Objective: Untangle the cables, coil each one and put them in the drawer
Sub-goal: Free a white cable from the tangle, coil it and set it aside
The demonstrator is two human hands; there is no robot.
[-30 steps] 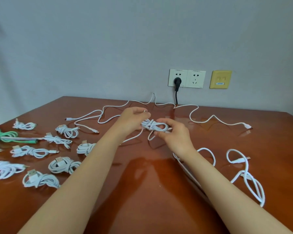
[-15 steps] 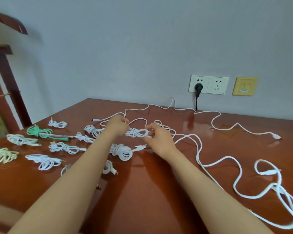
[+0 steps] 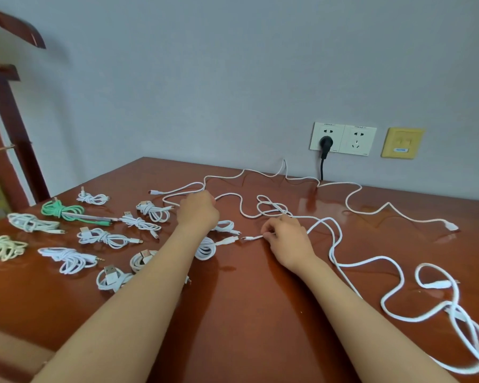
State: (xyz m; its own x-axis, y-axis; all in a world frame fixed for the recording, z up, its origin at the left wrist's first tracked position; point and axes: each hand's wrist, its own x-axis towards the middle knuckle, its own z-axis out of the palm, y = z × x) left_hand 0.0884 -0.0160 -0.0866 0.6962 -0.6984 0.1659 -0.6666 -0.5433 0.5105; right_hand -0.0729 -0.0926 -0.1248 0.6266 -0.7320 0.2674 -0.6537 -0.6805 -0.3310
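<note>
My right hand (image 3: 285, 239) pinches the thin connector end (image 3: 252, 238) of a loose white cable (image 3: 333, 239) that snakes across the brown table (image 3: 246, 313). My left hand (image 3: 198, 211) hovers low over the table with its fingers curled down and hidden. A small coiled white cable (image 3: 226, 226) pokes out beside its thumb. Several coiled white cables (image 3: 105, 239) and a green coil (image 3: 62, 211) lie in rows on the left. A thicker white coil (image 3: 205, 251) lies by my left forearm. No drawer is in view.
A thick loose white cable (image 3: 454, 313) loops at the right edge. Another thin white cable (image 3: 371, 211) runs along the back to a plug end. A black plug (image 3: 327, 142) sits in the wall socket beside a yellow plate (image 3: 403, 143). Dark wooden furniture (image 3: 6, 106) stands at the left.
The small coil that both hands held now lies on the table by my left hand. My right hand has let go of it and taken a loose cable's end. The view has swung left.
</note>
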